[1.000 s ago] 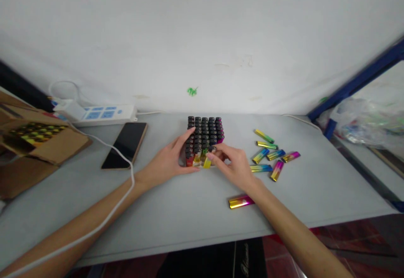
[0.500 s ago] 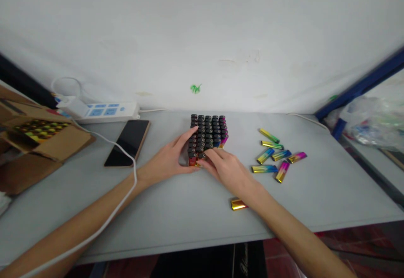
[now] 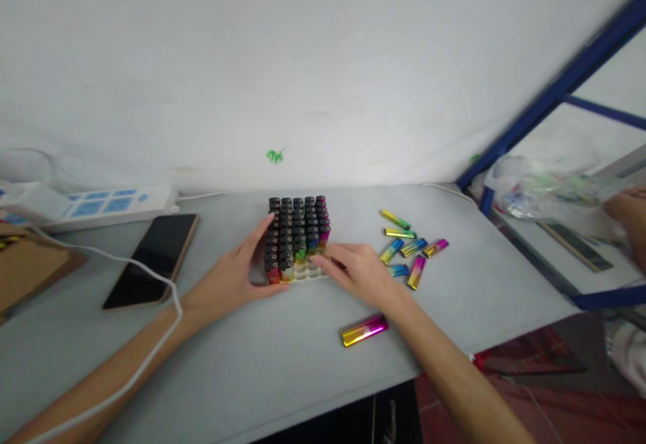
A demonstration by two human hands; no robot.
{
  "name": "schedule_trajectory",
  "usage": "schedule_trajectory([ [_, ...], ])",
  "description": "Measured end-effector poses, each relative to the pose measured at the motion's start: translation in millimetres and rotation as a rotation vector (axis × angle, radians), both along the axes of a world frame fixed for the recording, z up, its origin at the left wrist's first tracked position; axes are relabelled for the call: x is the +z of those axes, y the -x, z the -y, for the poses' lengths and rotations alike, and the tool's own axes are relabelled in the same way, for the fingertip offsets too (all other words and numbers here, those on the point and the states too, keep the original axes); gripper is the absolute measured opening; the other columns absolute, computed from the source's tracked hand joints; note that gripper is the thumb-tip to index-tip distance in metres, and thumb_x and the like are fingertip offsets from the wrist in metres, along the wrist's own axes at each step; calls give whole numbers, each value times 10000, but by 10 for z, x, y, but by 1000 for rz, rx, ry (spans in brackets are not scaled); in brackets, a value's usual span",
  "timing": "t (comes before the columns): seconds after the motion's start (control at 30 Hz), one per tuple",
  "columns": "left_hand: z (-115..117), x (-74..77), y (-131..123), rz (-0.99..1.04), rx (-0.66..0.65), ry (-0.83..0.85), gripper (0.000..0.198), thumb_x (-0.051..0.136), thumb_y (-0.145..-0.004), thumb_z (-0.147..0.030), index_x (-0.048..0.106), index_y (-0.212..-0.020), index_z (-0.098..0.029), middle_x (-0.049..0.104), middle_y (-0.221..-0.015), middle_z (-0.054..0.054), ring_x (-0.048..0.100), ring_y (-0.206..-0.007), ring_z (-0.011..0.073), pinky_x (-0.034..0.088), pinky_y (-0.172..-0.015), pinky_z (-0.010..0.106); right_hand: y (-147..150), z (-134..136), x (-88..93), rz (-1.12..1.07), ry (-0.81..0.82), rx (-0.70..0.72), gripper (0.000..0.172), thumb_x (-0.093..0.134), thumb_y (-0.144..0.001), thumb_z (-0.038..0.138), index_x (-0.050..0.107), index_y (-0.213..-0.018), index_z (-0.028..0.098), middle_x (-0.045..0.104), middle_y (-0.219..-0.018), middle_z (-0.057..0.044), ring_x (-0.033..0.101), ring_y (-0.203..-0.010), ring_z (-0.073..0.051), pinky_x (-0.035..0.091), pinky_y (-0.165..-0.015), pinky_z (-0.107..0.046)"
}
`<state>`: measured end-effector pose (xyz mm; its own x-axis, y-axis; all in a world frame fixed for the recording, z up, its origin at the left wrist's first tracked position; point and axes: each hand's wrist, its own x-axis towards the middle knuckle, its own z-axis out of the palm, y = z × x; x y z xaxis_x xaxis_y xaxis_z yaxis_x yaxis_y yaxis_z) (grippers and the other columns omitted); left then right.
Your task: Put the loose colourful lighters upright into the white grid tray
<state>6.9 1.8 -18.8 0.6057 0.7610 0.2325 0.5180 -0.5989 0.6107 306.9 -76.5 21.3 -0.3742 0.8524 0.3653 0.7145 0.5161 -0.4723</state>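
Grey table [image 3: 282, 370] edge near, hands [image 3: 229, 279] flanking tray [image 3: 297, 239]

Two bare forearms, sleeveless, no rings, watch or gloves.

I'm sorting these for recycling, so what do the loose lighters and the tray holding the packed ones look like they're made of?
Loose lighters: probably metal or metallised plastic shells; glossy, mirror-like rainbow sheen. Their black caps look like matte plastic. Tray: apparently clear, thin plastic; pale, see-through cells show at the front edge between the left hand and right hand.
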Motion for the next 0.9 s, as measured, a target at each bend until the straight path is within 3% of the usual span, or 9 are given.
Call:
schedule_trajectory([
  [0.2, -31, -49, 14, -32, 55, -33, 1331, 855, -816, -828, 134, -1858, -423, 602, -1756, 102, 748, -1410, 477, 671, -1150, 640, -709, -92, 186, -117, -117, -391, 660, 428, -1178, 685, 667, -757, 238, 629, -633, -18, 527, -581, -165, 388, -648, -318],
  [0.33, -39, -93, 24, -11, 58, -71, 1270, 845, -816, -846, 217, -1842, -439, 615, -1746, 73, 747, -1420, 454, 652, -1181, 629, -1297, -200, 331, -145, -209, -672, 603, 487, -1141, 704, 737, -869, 228, 631, -625, -9, 552, -583, -186, 400, -656, -328],
  [0.4, -44, -117, 32, -8, 58, -80, 1249, 840, -824, -845, 223, -1836, -450, 600, -1760, 58, 738, -1439, 439, 627, -1213, 623, -1540, -272, 331, -89, -219, -732, 539, 532, -1127, 668, 752, -928, 219, 655, -649, -15, 587, -614, -200, 413, -683, -332],
  [0.53, -38, -105, 45, -45, 80, -51, 1206, 816, -860, -826, 200, -1831, -459, 634, -1731, 36, 761, -1413, 406, 645, -1188, 602, -1827, -375, 99, -1, -99, -697, 410, 606, -1107, 545, 765, -979, 189, 763, -813, -86, 679, -747, -231, 497, -790, -355],
  [0.67, -14, -34, 37, -73, 90, -28, 1204, 819, -839, -829, 243, -1819, -430, 689, -1676, 47, 769, -1402, 410, 665, -1163, 570, -1947, -376, -171, 40, 95, -608, 357, 733, -1047, 528, 800, -1045, 177, 810, -995, -147, 738, -904, -270, 571, -912, -406],
  [0.8, 13, 0, 20, -94, 113, 2, 1201, 787, -871, -844, 269, -1823, -328, 624, -1738, 105, 730, -1456, 411, 619, -1224, 556, -1994, -357, -238, 90, 171, -565, 350, 754, -1043, 539, 808, -973, 200, 821, -1033, -152, 742, -964, -291, 583, -963, -427],
  [0.9, 7, -21, 20, -66, 101, -20, 1187, 768, -886, -858, 270, -1827, -334, 559, -1793, 97, 700, -1490, 425, 587, -1259, 588, -1964, -348, -223, 80, 211, -537, 399, 748, -1041, 590, 797, -942, 207, 825, -1006, -142, 747, -950, -293, 585, -933, -412],
])
